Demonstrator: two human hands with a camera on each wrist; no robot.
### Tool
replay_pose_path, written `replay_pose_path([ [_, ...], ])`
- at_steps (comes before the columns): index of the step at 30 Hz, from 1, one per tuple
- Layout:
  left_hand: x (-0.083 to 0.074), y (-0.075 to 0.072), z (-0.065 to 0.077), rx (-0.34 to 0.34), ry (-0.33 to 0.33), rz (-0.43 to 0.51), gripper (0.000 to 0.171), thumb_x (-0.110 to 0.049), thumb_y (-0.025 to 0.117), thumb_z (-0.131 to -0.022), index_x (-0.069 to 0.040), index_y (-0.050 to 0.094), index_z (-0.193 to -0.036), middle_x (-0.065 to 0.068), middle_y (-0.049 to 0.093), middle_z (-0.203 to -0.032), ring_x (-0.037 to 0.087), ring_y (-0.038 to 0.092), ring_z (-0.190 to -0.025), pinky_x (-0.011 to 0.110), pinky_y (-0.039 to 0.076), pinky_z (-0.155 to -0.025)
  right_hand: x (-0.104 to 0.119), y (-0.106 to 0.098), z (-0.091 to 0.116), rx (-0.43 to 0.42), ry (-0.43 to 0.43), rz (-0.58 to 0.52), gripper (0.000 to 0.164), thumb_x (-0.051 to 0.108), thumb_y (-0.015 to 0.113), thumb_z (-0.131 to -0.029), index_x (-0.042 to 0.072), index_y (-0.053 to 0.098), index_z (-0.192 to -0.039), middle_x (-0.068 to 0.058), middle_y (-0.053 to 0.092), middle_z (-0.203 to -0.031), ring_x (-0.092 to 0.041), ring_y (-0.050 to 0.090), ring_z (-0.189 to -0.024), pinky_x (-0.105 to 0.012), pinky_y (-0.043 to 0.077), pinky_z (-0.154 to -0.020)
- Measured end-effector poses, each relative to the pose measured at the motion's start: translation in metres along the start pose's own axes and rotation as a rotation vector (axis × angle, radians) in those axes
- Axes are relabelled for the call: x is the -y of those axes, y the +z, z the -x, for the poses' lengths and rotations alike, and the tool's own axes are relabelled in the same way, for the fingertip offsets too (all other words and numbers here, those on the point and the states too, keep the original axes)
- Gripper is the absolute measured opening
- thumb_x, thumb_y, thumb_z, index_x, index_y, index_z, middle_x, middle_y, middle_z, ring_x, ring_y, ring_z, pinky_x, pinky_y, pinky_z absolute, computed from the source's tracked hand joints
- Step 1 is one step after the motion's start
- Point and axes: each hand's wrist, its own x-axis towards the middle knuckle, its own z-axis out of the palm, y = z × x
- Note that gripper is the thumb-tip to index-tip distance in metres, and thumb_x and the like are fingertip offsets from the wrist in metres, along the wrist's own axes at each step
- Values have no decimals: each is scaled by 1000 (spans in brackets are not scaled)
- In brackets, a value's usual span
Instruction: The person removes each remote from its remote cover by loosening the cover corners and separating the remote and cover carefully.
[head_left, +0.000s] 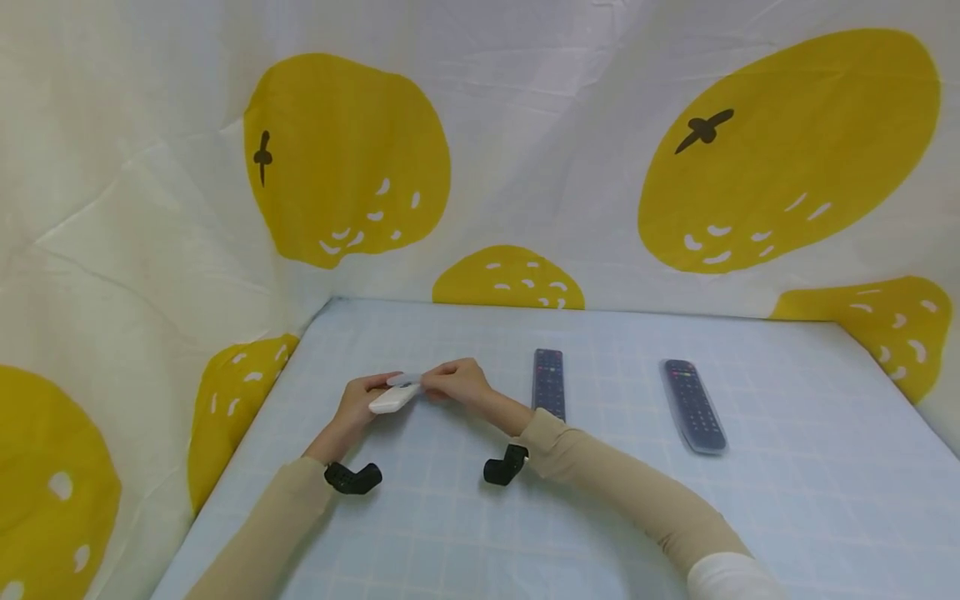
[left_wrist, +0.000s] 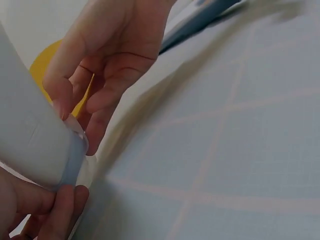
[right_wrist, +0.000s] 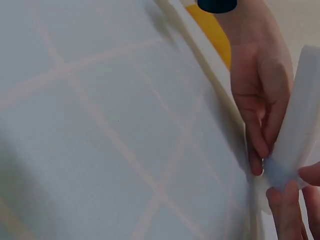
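My left hand (head_left: 360, 405) grips a white remote control (head_left: 392, 400), raised above the table at a tilt. A bluish translucent cover (head_left: 403, 379) shows at its far end in the head view. From the other side my right hand (head_left: 459, 381) pinches the cover's end. Close up in the left wrist view, the cover forms a pale blue band (left_wrist: 74, 159) around the end of the white body (left_wrist: 32, 117). Fingertips of both hands meet at that band in the right wrist view, and the remote's button face is mostly hidden.
To the right of my hands lies a dark remote control (head_left: 549, 383), its near end behind the right sleeve. Farther right rests another dark remote (head_left: 693, 404) in a clear cover. A pale blue checked cloth (head_left: 810, 467) covers the table, with fruit-printed curtains (head_left: 525, 150) behind and left.
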Motion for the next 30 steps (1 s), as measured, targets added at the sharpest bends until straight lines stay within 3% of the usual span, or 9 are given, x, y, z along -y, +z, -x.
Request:
replay_pose_path([
  [5,3,-3,-6,31,-10,-12,40,-9,47,-98,-6,51,-138,15,46,-146,25,44,-132,24,45,-93,-5,1,-4,16,22,-45,26,14,75,-80,1,74,-103,-11,75,-94,-3,61,-64,-17,50,-60],
  [9,5,-2,-9,69,46,-10,43,-4,48,-98,-5,47,-141,18,43,-147,26,43,-133,21,48,-94,-11,2,-5,13,25,-63,27,10,76,-80,3,73,-106,-11,73,-105,-3,62,-70,-18,54,-65],
  [13,5,1,-10,46,108,-27,43,0,51,-96,-2,49,-139,20,47,-144,27,45,-133,27,47,-100,-14,4,-5,-16,-11,-52,36,6,79,-75,3,72,-110,-12,71,-108,-4,62,-73,-19,55,-66],
  [18,3,6,-11,10,127,-22,40,1,51,-96,-1,52,-135,22,54,-136,28,53,-124,30,50,-97,-18,6,-5,-71,-73,-85,53,-2,79,-72,3,64,-122,-15,68,-112,-10,65,-78,-26,58,-70],
  [23,2,8,-11,22,152,-17,45,-1,49,-97,-1,43,-142,26,54,-131,25,58,-116,24,54,-89,-19,6,-5,-92,-141,-25,43,3,77,-77,1,66,-119,-16,70,-113,-17,70,-88,-26,58,-75],
  [27,3,7,-10,89,167,-4,47,-2,42,-100,3,33,-146,29,48,-134,27,54,-121,25,52,-93,-20,6,-5,-72,-197,0,38,2,74,-80,-4,66,-116,-20,69,-112,-26,70,-96,-27,58,-77],
  [30,4,8,-10,127,177,-21,45,-2,39,-101,5,34,-145,30,47,-136,29,51,-124,28,51,-96,-21,6,-6,-68,-217,23,34,1,72,-81,-5,67,-115,-22,70,-108,-28,71,-96,-27,59,-75],
])
